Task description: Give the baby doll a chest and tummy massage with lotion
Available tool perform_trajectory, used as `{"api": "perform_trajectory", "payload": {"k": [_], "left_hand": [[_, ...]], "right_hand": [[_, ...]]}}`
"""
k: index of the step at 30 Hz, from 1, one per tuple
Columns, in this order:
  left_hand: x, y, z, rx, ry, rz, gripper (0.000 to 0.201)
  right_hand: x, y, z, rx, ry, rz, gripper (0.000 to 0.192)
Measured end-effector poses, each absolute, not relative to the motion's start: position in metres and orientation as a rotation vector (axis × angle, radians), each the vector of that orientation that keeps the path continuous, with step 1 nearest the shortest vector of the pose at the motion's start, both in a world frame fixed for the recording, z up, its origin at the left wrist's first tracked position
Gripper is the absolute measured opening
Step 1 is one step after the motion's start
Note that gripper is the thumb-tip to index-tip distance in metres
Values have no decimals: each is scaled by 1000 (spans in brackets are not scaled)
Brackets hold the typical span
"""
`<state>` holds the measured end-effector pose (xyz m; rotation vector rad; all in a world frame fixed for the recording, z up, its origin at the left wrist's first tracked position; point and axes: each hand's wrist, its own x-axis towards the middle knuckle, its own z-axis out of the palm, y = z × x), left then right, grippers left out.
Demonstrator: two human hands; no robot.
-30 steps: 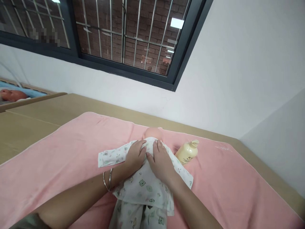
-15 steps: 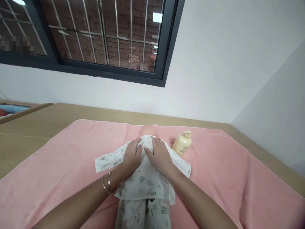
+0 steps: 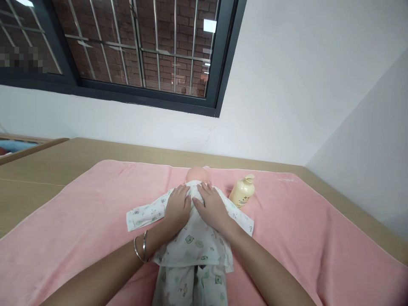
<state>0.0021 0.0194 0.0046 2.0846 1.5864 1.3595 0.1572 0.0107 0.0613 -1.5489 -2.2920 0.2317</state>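
Observation:
A baby doll (image 3: 197,174) lies on its back on a pink towel (image 3: 79,221), dressed in a white printed shirt (image 3: 194,242) and matching trousers. My left hand (image 3: 177,206), with two bangles on the wrist, lies flat on the left of the doll's chest. My right hand (image 3: 212,206) rests flat on the right side of the chest, fingers spread toward the collar. Both palms press on the cloth without gripping it. Only the top of the doll's head shows above my fingers.
A pale yellow pump bottle (image 3: 242,192) lies on the towel just right of the doll's shoulder. The towel covers a tan table (image 3: 51,161) against a white wall under a barred window (image 3: 134,46). Another surface (image 3: 19,144) sits at far left.
The head view has swung right and levelled between the earliest frame and now. Both hands stay flat on the doll's chest, barely shifting.

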Motion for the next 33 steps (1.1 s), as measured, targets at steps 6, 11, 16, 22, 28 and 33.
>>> {"api": "perform_trajectory", "payload": {"k": [6, 11, 16, 22, 28, 33], "left_hand": [[14, 4, 5, 2156, 1553, 1341, 43], [-2, 28, 15, 2040, 1622, 1190, 39], [-5, 28, 15, 2224, 1544, 1151, 34], [13, 0, 5, 2376, 1622, 1178, 45], [-3, 22, 17, 2391, 1596, 1071, 39], [-11, 33, 27, 2342, 1658, 881, 32]], "right_hand": [[156, 6, 66, -1860, -2196, 156, 68], [142, -20, 57, -1748, -2273, -11, 61], [147, -20, 60, -1658, -2330, 66, 57], [169, 19, 72, -1695, -2286, 291, 52], [159, 1, 70, -1714, -2344, 84, 53], [153, -19, 75, -1668, -2423, 88, 53]]}}
